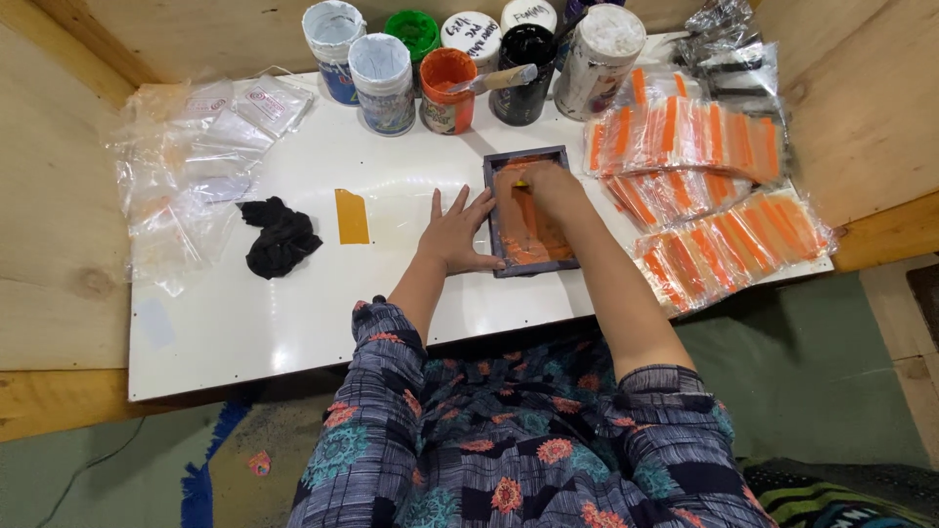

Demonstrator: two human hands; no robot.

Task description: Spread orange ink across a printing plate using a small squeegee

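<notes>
Fingers of the left hand (456,235) spread flat, bracing the dark frame's (529,210) left edge; right hand (550,184) fingers pinch a small yellow tool (519,184) at the frame's far end, its long axis running away from the person.

Both forearms extend forward from patterned sleeves, bare from the elbow down. Left hand (456,235): palm down, fingers spread flat, thumb pointing right. Right hand (548,184): curled into a loose fist, knuckles up, wrist slightly bent, set just ahead and right of the left. Hands near each other, not touching.
</notes>
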